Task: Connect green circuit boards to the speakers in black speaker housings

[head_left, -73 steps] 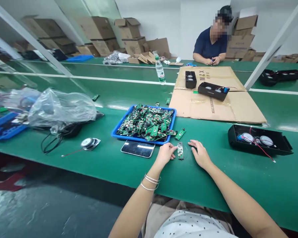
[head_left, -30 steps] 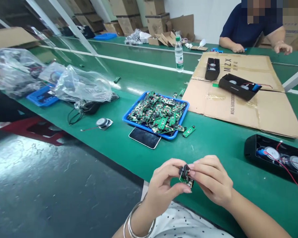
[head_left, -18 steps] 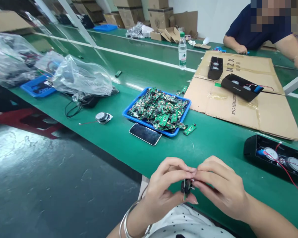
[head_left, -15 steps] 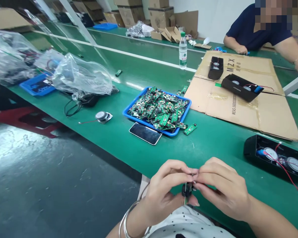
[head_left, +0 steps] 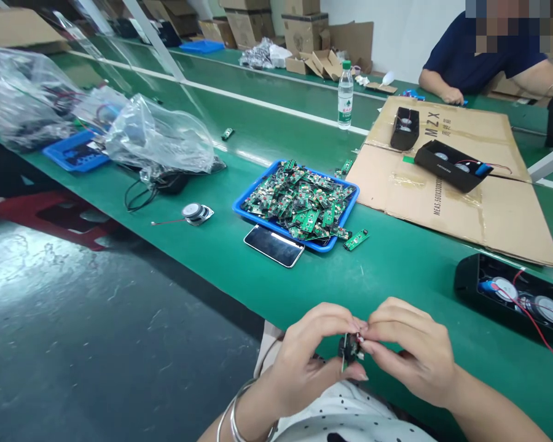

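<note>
Though mostly hidden by fingers, small circuit board sits edge-on between left hand and right hand, both grips pinched on it, above near edge of desk. Judged light, stiff, thin, fragile at solder points (hold by edges). Green laminate, black component. Similar boards heaped in blue tray; glossy phone just beside.

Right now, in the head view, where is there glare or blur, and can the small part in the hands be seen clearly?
Head view: glare streaks the clear plastic bag and the dark floor; the phone screen reflects light. The circuit board, pinched between left hand and right hand, shows edge-on and slightly soft. Straight lines bend near the edges.
</note>
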The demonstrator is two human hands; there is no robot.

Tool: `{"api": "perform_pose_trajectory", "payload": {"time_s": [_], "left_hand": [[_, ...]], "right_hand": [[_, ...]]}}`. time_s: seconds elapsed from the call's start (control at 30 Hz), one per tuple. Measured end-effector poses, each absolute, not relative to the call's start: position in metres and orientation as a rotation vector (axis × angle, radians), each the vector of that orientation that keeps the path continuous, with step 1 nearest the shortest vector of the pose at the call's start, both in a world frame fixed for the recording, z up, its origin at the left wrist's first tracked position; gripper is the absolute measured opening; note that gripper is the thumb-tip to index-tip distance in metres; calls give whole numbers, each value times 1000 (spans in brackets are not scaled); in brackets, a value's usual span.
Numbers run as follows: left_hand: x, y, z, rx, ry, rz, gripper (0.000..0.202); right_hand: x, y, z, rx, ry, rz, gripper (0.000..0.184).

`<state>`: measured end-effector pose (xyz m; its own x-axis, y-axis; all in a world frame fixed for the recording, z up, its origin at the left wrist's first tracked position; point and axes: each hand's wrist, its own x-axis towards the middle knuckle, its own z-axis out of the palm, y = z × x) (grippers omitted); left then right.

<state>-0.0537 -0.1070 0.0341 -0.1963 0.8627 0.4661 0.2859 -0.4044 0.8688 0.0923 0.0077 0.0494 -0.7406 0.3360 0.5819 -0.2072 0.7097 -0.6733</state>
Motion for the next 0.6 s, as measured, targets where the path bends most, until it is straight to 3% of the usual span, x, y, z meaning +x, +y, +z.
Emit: {"api": "perform_pose_trajectory", "payload": {"time_s": [0.17,0.3,0.47,0.6], "left_hand": [[-54,-113,-7,1379,1565,1490,25],[-53,-122,-32,1080,1567,1473,23],[-67,-135,-37,778,1557,1598,26],[-97,-155,-33,490,1541,1804,30]], "right_hand": [[85,3,1,-265,-2277,1058,11],[78,-4,-28,-276,-2325,1087,15],[49,-2,-27,-240,-2457,1282,17],[-1,12,-10,-249,-2534,1208,17]]}}
